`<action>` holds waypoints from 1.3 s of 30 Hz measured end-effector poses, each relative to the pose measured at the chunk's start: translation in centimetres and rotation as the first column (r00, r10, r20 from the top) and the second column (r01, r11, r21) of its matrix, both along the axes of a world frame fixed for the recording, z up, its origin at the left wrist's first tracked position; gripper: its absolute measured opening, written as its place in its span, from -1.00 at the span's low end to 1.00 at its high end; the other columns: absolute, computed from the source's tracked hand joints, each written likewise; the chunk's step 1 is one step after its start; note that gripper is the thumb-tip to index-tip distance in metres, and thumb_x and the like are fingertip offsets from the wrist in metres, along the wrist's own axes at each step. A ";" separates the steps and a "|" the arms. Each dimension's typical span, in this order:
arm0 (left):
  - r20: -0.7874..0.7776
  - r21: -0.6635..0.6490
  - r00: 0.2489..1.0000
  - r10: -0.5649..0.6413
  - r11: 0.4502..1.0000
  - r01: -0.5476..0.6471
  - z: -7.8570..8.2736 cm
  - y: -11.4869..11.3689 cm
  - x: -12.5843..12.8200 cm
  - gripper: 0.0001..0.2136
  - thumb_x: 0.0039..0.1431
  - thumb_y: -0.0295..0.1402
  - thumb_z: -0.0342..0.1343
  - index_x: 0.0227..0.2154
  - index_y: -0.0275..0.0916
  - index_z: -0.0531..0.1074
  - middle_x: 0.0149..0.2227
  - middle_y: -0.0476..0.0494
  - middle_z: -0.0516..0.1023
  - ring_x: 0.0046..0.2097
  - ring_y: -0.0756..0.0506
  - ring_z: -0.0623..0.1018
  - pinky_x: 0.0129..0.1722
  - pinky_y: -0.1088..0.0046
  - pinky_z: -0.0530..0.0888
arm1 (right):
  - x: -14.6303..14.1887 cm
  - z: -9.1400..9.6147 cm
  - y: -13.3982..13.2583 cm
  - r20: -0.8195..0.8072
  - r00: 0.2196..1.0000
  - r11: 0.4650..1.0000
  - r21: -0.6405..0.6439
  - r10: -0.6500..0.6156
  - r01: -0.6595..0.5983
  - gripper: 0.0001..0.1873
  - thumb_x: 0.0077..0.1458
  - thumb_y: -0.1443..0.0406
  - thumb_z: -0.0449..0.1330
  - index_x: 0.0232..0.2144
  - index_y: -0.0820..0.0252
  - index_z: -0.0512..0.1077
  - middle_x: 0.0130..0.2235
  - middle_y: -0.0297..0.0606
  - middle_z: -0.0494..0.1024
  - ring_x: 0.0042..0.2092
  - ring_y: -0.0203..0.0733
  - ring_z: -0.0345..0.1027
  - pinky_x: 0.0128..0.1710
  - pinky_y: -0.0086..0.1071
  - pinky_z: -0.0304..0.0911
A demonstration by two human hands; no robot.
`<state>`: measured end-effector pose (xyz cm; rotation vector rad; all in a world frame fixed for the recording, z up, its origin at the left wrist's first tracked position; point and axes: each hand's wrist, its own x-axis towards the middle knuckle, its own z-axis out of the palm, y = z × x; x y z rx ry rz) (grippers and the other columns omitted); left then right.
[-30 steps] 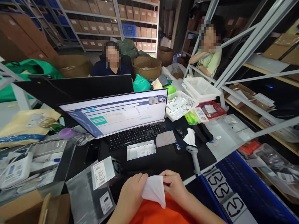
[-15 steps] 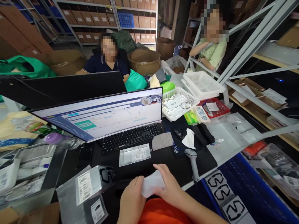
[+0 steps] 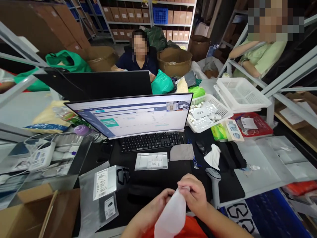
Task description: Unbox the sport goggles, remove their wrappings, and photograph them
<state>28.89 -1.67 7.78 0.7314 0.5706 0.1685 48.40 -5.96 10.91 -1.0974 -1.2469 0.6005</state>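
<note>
A limp, translucent white pouch (image 3: 171, 216) hangs low in front of my orange clothing. My right hand (image 3: 194, 193) pinches its gathered upper end. My left hand (image 3: 155, 208) is at its left edge, fingers curled against it and partly hidden behind it. Whether anything lies inside the pouch does not show. Left of my hands lies a clear plastic bag (image 3: 90, 211) with a silver box (image 3: 109, 180) printed with black goggles, and a small label. A flat silver packet (image 3: 151, 161) rests below the keyboard (image 3: 151, 141).
A barcode scanner (image 3: 213, 185) stands right of my hands, near a mouse (image 3: 201, 147) and a crumpled white cloth (image 3: 213, 157). The monitor (image 3: 133, 115) is ahead. White baskets (image 3: 244, 92) and a red basket (image 3: 260, 124) sit at right. Two people are across the table.
The white pouch has gone from bunched between both hands to hanging stretched out. My right hand now pinches its upper end. The view has swung left.
</note>
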 end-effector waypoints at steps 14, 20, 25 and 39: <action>-0.379 0.781 0.851 0.363 -0.368 0.505 0.5 1.1 -0.1 -0.91 0.21 -0.53 0.10 -0.30 -0.23 0.46 -0.36 -0.05 0.51 -0.34 -0.09 0.45 -0.30 0.36 0.31 | 1.0 -7.4 -0.9 -0.678 0.543 0.703 -0.680 -0.496 -0.207 -0.58 -0.34 0.14 0.58 -0.42 0.25 0.62 -0.46 -0.30 0.57 -0.54 -0.43 0.28 -0.58 -0.58 0.16; -0.043 0.605 0.955 0.293 -0.753 0.259 -0.8 0.0 0.6 -0.71 0.33 -0.56 -0.14 -0.17 -0.39 0.52 -0.29 -0.16 0.58 -0.19 -0.12 0.51 -0.05 0.28 0.35 | -0.3 -10.2 -2.5 -0.747 0.408 0.606 -0.665 -0.526 -0.437 -0.68 -0.28 0.27 0.55 -0.42 0.25 0.59 -0.50 -0.30 0.56 -0.52 -0.37 0.36 -0.56 -0.56 0.22; -0.034 0.543 0.999 0.038 -0.838 0.050 -1.2 -0.1 1.0 -0.77 0.27 -0.51 -0.01 -0.23 -0.39 0.57 -0.13 -0.25 0.62 -0.14 -0.11 0.51 -0.07 0.33 0.39 | -1.4 -10.5 -4.4 -0.807 0.354 0.514 -0.579 -0.473 -0.633 -0.64 -0.05 0.12 0.40 -0.25 0.24 0.57 -0.46 -0.21 0.58 -0.42 -0.15 0.47 -0.49 -0.40 0.32; 0.017 0.692 0.998 0.056 -0.721 0.028 -4.5 -0.5 5.9 -0.71 0.33 -0.49 -0.02 0.00 -0.24 0.52 -0.09 -0.14 0.59 -0.09 -0.06 0.50 0.01 0.37 0.44 | 4.7 -11.3 -7.8 -0.646 0.539 0.611 -0.742 -0.541 -0.277 -0.52 -0.25 0.13 0.55 -0.28 0.22 0.54 -0.42 -0.35 0.56 -0.44 -0.35 0.36 -0.49 -0.54 0.18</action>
